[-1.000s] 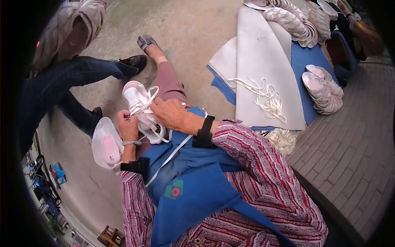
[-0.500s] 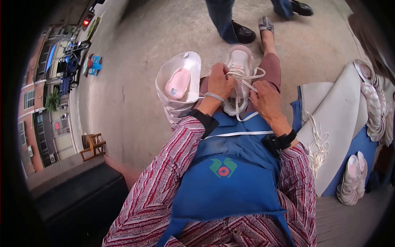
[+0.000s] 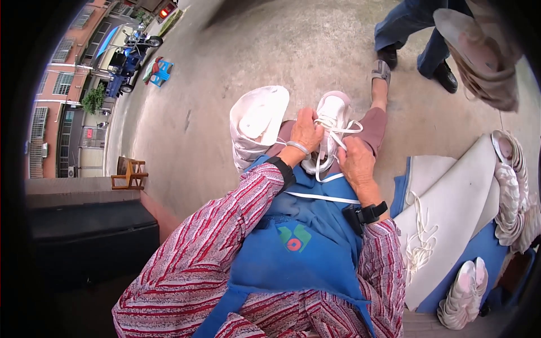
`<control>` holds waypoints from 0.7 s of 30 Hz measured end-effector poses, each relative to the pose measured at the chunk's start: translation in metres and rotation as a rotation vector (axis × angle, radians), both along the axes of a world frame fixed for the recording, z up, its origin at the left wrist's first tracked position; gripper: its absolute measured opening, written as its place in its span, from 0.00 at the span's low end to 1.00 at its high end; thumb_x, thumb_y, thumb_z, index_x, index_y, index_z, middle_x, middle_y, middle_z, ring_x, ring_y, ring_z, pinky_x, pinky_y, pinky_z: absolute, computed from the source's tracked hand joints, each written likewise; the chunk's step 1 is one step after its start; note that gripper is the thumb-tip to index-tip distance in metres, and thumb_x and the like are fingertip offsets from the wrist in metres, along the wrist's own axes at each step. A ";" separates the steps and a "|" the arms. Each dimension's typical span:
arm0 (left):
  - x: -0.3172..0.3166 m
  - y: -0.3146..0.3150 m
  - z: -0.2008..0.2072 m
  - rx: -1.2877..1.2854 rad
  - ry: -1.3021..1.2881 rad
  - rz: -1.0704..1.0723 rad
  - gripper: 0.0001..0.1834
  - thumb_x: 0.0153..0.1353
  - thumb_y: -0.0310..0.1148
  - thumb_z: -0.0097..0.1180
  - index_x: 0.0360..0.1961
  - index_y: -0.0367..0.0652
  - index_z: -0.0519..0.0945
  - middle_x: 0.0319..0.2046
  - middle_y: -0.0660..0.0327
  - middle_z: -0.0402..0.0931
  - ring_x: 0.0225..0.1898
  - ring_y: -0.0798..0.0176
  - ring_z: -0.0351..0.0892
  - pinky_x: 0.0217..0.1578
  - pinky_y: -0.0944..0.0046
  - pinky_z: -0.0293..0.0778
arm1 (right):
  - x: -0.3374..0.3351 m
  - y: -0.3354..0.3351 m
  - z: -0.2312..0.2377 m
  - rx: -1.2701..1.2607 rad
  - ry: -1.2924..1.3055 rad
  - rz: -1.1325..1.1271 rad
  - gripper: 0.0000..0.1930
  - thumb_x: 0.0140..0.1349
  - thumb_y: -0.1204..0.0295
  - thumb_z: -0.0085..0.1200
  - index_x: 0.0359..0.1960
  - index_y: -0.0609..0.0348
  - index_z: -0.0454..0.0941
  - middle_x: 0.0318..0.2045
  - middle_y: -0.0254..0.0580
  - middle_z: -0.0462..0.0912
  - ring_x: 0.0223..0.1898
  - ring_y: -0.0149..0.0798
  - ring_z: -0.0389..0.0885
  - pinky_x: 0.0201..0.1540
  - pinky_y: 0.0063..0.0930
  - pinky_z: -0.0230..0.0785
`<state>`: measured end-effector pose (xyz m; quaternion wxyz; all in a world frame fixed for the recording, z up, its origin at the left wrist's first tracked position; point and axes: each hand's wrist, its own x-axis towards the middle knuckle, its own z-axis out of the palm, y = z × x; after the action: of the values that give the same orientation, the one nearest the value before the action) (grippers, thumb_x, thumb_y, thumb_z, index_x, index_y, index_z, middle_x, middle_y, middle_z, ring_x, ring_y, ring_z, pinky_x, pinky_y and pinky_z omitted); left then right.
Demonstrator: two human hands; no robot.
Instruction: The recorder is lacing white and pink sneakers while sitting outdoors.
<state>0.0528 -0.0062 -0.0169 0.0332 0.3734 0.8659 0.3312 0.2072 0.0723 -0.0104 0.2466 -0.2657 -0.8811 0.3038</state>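
Observation:
A white sneaker [image 3: 333, 115] rests on my lap, toe pointing away from me, with loose white laces [image 3: 327, 160] hanging toward my blue apron [image 3: 298, 242]. My left hand [image 3: 306, 130] grips the shoe's left side and a lace. At the shoe's near right side, my right hand [image 3: 355, 163] is pinching a lace. A stack of white shoes [image 3: 256, 127], soles up, leans against my left knee.
Another person's legs and dark shoes [image 3: 434, 62] stand ahead on the concrete. To my right lie white sheets [image 3: 451, 208] on blue cloth, a bundle of laces [image 3: 420, 248] and piles of white shoes [image 3: 513, 191]. A small wooden chair [image 3: 128, 173] stands left.
My head has swung, so the view shifted from the right to straight over my lap. Both hands stayed on the sneaker and keep working its laces.

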 end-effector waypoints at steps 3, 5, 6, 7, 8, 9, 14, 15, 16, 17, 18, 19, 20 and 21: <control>-0.005 0.000 0.004 -0.051 0.051 0.011 0.11 0.46 0.29 0.48 0.33 0.39 0.66 0.31 0.46 0.66 0.34 0.42 0.68 0.35 0.50 0.67 | -0.007 -0.005 -0.002 -0.058 0.005 0.031 0.08 0.50 0.70 0.55 0.32 0.53 0.71 0.29 0.43 0.73 0.28 0.52 0.77 0.29 0.44 0.69; -0.007 0.007 0.010 -0.085 0.103 0.010 0.12 0.46 0.29 0.48 0.34 0.40 0.66 0.32 0.46 0.66 0.34 0.40 0.69 0.34 0.48 0.68 | -0.009 0.000 0.001 -0.060 0.031 0.025 0.08 0.51 0.70 0.54 0.32 0.53 0.71 0.29 0.43 0.73 0.28 0.52 0.77 0.29 0.44 0.69; -0.005 0.010 0.012 -0.086 0.103 0.029 0.12 0.46 0.29 0.48 0.34 0.40 0.66 0.32 0.46 0.66 0.34 0.40 0.69 0.34 0.48 0.68 | -0.009 0.001 0.003 -0.064 0.048 0.013 0.08 0.51 0.69 0.53 0.33 0.54 0.71 0.29 0.43 0.73 0.28 0.52 0.77 0.29 0.44 0.69; -0.006 0.009 0.014 -0.096 0.100 0.021 0.13 0.46 0.28 0.49 0.35 0.40 0.65 0.34 0.46 0.65 0.34 0.40 0.70 0.35 0.47 0.69 | -0.011 0.001 0.005 -0.067 0.055 0.046 0.08 0.51 0.69 0.53 0.33 0.54 0.71 0.29 0.43 0.73 0.28 0.52 0.77 0.29 0.44 0.69; -0.007 0.007 0.015 -0.105 0.094 0.014 0.15 0.45 0.27 0.49 0.37 0.41 0.65 0.36 0.46 0.64 0.35 0.39 0.71 0.35 0.46 0.70 | -0.012 0.002 0.009 -0.071 0.027 0.040 0.08 0.51 0.70 0.53 0.33 0.54 0.72 0.29 0.43 0.73 0.29 0.52 0.77 0.30 0.44 0.69; -0.004 0.009 0.018 -0.075 0.054 0.021 0.14 0.46 0.28 0.49 0.36 0.41 0.65 0.35 0.46 0.65 0.34 0.39 0.70 0.34 0.46 0.69 | -0.011 0.003 0.008 -0.070 -0.008 0.026 0.07 0.51 0.70 0.53 0.33 0.54 0.72 0.29 0.43 0.73 0.29 0.52 0.76 0.30 0.44 0.69; -0.005 -0.005 0.010 0.014 -0.069 0.058 0.13 0.47 0.29 0.48 0.35 0.40 0.65 0.34 0.46 0.64 0.34 0.39 0.70 0.33 0.46 0.69 | -0.016 -0.001 -0.002 -0.013 -0.047 0.103 0.07 0.51 0.71 0.52 0.32 0.54 0.73 0.28 0.44 0.73 0.30 0.51 0.76 0.31 0.43 0.68; -0.003 -0.005 0.009 0.029 -0.070 0.055 0.13 0.46 0.29 0.49 0.35 0.40 0.64 0.34 0.46 0.64 0.34 0.39 0.70 0.34 0.46 0.69 | -0.016 0.000 0.001 0.001 -0.058 0.097 0.06 0.51 0.71 0.53 0.31 0.55 0.73 0.28 0.44 0.73 0.30 0.51 0.75 0.31 0.43 0.68; -0.002 -0.002 0.011 0.046 -0.073 0.047 0.14 0.46 0.29 0.49 0.35 0.40 0.64 0.35 0.46 0.64 0.35 0.39 0.70 0.34 0.46 0.68 | -0.017 0.000 0.006 0.018 -0.072 0.085 0.06 0.51 0.71 0.53 0.31 0.56 0.73 0.27 0.44 0.73 0.30 0.51 0.75 0.31 0.43 0.68; -0.001 0.000 0.013 0.011 -0.131 0.053 0.14 0.46 0.28 0.49 0.35 0.40 0.64 0.35 0.46 0.64 0.35 0.40 0.69 0.34 0.47 0.69 | -0.017 -0.001 0.013 -0.001 -0.114 0.079 0.06 0.52 0.72 0.53 0.30 0.57 0.73 0.27 0.46 0.73 0.30 0.51 0.74 0.32 0.42 0.67; -0.001 -0.002 0.011 0.023 -0.137 0.080 0.14 0.46 0.28 0.49 0.35 0.40 0.64 0.35 0.46 0.64 0.35 0.40 0.69 0.34 0.47 0.69 | -0.017 -0.002 0.012 0.010 -0.121 0.106 0.06 0.52 0.72 0.53 0.30 0.57 0.73 0.27 0.46 0.73 0.30 0.51 0.74 0.32 0.42 0.67; -0.002 -0.005 0.009 0.078 -0.132 0.037 0.14 0.46 0.28 0.49 0.36 0.40 0.64 0.35 0.46 0.63 0.34 0.40 0.69 0.34 0.48 0.69 | -0.016 0.000 0.010 0.017 -0.106 0.116 0.06 0.52 0.72 0.52 0.30 0.58 0.73 0.27 0.46 0.73 0.30 0.51 0.74 0.33 0.42 0.67; -0.002 -0.009 0.008 0.132 -0.123 -0.007 0.15 0.46 0.28 0.49 0.36 0.39 0.64 0.35 0.46 0.63 0.33 0.40 0.68 0.33 0.49 0.69 | -0.016 0.000 0.008 0.023 -0.090 0.125 0.06 0.52 0.72 0.52 0.30 0.59 0.73 0.27 0.47 0.73 0.31 0.51 0.74 0.33 0.41 0.66; 0.002 -0.012 0.005 0.153 -0.070 -0.005 0.15 0.47 0.27 0.50 0.38 0.38 0.65 0.35 0.48 0.63 0.29 0.47 0.70 0.30 0.55 0.69 | -0.015 0.001 0.004 0.004 -0.111 0.123 0.06 0.52 0.72 0.52 0.30 0.59 0.73 0.27 0.47 0.74 0.32 0.50 0.74 0.35 0.40 0.66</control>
<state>0.0550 -0.0182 -0.0120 0.0353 0.3651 0.8354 0.4092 0.1925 0.0730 -0.0059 0.1787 -0.2269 -0.9087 0.3013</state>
